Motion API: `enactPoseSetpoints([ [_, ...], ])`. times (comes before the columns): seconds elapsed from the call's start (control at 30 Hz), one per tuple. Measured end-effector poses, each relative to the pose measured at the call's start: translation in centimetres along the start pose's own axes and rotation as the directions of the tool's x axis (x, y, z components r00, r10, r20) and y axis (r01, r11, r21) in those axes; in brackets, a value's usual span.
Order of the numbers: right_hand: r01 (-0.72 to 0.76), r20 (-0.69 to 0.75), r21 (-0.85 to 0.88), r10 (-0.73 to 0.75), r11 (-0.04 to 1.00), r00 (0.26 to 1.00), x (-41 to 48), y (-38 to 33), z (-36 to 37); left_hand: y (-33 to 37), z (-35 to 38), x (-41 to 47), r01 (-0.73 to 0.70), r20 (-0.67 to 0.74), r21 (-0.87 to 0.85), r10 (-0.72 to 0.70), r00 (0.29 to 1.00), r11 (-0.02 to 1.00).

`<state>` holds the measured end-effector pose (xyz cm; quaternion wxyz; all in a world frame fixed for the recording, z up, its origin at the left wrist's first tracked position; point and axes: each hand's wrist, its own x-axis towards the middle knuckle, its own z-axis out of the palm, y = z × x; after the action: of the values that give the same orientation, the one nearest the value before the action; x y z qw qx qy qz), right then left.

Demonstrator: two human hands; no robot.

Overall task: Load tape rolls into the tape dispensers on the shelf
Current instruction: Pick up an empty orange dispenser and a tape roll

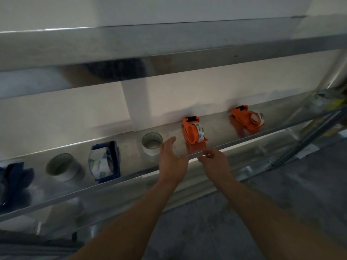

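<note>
Bare arms in my view
Both forearms are uncovered down to my left hand [171, 160] and right hand [216, 161].

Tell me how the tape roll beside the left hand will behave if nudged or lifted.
The tape roll lies on its flat face, so it probably won't roll; on the shiny metal shelf it would likely slide. Its open core suggests it is fairly light.
</note>
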<state>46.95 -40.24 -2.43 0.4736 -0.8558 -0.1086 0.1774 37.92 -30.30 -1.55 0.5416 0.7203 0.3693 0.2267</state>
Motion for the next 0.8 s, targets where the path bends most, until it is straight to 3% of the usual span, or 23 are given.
enactPoseSetpoints([
  [0.37,0.035,0.066,-0.039,-0.032,0.999,0.997,5.3,1.5,-1.7,0.7,4.3,2.1,0.056,-0.057,0.03,-0.054,0.997,0.998],
  [0.8,0.156,0.276,-0.133,-0.114,0.979,0.954,14.9,0.9,-6.2,2.2,11.3,5.1,0.313,-0.251,-0.037,-0.311,0.916,0.949],
])
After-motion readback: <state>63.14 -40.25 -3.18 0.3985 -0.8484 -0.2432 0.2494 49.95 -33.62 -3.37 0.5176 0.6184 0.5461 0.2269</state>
